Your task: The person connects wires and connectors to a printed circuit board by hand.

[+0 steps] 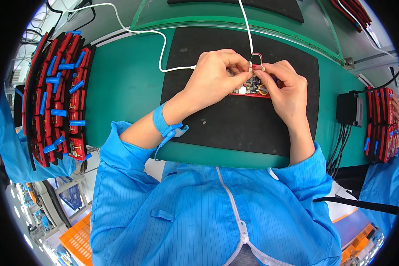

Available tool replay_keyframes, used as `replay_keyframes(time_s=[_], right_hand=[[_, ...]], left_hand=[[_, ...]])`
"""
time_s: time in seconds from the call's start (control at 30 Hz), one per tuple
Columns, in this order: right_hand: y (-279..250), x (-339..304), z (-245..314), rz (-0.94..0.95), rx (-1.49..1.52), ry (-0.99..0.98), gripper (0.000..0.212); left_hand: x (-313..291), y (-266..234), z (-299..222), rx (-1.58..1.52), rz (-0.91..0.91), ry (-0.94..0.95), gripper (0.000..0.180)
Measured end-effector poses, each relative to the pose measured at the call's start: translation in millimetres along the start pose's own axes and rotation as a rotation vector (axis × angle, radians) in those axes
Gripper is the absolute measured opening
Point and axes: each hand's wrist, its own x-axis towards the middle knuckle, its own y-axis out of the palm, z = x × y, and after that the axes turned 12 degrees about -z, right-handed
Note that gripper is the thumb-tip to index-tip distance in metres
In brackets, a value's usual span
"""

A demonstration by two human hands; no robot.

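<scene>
A red-edged circuit board [251, 88] lies on the black mat [248, 124], partly hidden by my hands. My left hand [215, 79] reaches over its left part, thumb and forefinger pinched at a small white connector [250, 67]. From above, a white cable [247, 26] comes down to this spot and splits into thin coloured wires [258, 55]. My right hand [290, 86] pinches a small white plug [263, 68] at the end of those wires, just above the board. Whether the plug touches the board is hidden by the fingertips. A blue wrist strap [162, 120] circles my left wrist.
Another white cable [164, 44] runs from the upper left and passes behind my left hand. Stacked red boards with blue pieces [57, 97] stand at the left; more red boards [381, 124] stand at the right, beside a black box [349, 109]. A green-edged clear panel [235, 21] borders the back.
</scene>
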Motion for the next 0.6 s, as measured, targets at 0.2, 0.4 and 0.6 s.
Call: replay_keyframes(time_s=[0.2,0.4,0.6], right_hand=[[0.5,-0.6,-1.0,-0.011,-0.008,-0.021,0.012],[0.7,-0.5,-1.7,-0.013,-0.009,-0.034,0.012],[0.8,0.0,-1.8,-0.018,-0.011,-0.041,0.011]], left_hand=[[-0.1,1.9,3.0,-0.028,-0.015,0.022,0.014],[-0.4,2.4,2.4,-0.008,-0.015,0.007,0.013],[-0.2,3.0,4.9,0.024,-0.019,0.047,0.013]])
